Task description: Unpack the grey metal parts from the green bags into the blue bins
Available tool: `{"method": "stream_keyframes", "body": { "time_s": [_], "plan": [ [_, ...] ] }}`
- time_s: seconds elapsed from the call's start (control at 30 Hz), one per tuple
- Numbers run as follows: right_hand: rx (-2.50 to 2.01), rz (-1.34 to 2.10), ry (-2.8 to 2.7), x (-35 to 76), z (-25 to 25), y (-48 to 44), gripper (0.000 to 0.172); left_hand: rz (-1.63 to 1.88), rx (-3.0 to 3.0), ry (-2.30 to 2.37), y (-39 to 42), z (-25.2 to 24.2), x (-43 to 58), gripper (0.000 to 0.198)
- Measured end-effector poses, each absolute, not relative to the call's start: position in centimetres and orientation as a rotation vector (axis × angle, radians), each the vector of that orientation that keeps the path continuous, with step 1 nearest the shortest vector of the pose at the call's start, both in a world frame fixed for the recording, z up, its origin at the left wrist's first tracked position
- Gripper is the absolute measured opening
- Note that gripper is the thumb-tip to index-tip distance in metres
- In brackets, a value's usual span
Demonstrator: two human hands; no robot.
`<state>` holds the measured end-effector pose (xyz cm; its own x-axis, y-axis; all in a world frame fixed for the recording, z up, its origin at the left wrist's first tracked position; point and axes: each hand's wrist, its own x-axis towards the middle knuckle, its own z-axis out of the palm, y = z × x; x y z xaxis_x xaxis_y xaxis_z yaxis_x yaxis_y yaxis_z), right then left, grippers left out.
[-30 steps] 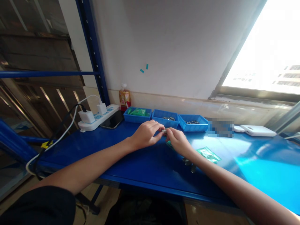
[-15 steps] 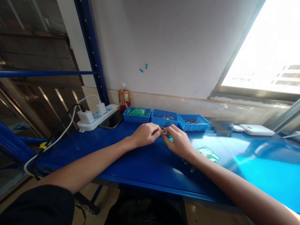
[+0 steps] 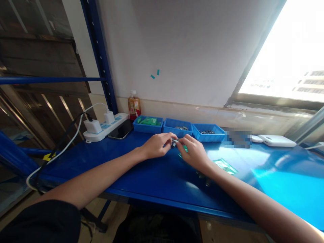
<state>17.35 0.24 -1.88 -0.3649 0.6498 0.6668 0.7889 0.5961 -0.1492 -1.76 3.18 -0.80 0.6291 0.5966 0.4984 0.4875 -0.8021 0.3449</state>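
My left hand (image 3: 158, 145) pinches a small dark and silver metal part (image 3: 173, 144) between thumb and fingers, over the middle of the blue table (image 3: 152, 180). From the right, my right hand (image 3: 193, 151) closes its fingertips on the same part; its exact kind is too small to make out. A piece of green packaging (image 3: 180, 155) shows partly behind my right hand. Beside my right forearm lies a green and clear packet (image 3: 225, 166). Small metal pieces (image 3: 208, 182) rest near that forearm, partly covered by it.
Behind my hands stand three blue bins: one with green packets (image 3: 148, 128), one with flat metal pieces (image 3: 177, 132), one with small metal parts (image 3: 209, 137). On the left are a power strip (image 3: 108, 127), a phone (image 3: 121, 130) and a bottle (image 3: 134, 107). A white device (image 3: 277, 140) lies right.
The small part has turned between my fingers, and its dark side with a light face now shows. My right fingertips have shifted slightly. Both arms stay in place.
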Motion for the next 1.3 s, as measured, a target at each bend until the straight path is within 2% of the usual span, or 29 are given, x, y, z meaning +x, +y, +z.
{"method": "stream_keyframes", "body": {
  "time_s": [0.17, 0.33, 0.53, 0.63, 1.03, 1.2, 1.3],
  "plan": [
    [-1.121, -0.219, -2.165, 17.4, -1.84, 0.26, 0.03, 0.89, 2.716, 0.903, 3.2, -1.0, -1.63, 0.02],
    [-1.093, -0.188, -2.102, 17.4, -1.8, 0.21, 0.017, 0.9, 2.727, 0.935, 3.19, -0.84, -1.65, 0.023],
    [-1.054, -0.188, -2.132, 17.39, -2.09, 0.26, 0.013, 0.791, 2.762, 0.917, 3.32, -0.7, -1.68, 0.03],
    [-1.059, -0.184, -2.136, 17.37, -2.2, 0.28, 0.013, 0.761, 2.756, 0.914, 3.34, -0.64, -1.74, 0.033],
    [-1.089, -0.199, -2.129, 17.43, -2.05, 0.52, 0.023, 0.938, 2.671, 0.936, 3.0, -0.74, -1.61, 0.021],
    [-1.061, -0.159, -2.106, 17.43, -2.04, 0.43, 0.016, 0.939, 2.686, 0.988, 2.99, -0.63, -1.66, 0.023],
    [-1.052, -0.175, -2.098, 17.42, -2.02, 0.36, 0.018, 0.949, 2.684, 0.979, 2.98, -0.6, -1.7, 0.025]
  ]
}}
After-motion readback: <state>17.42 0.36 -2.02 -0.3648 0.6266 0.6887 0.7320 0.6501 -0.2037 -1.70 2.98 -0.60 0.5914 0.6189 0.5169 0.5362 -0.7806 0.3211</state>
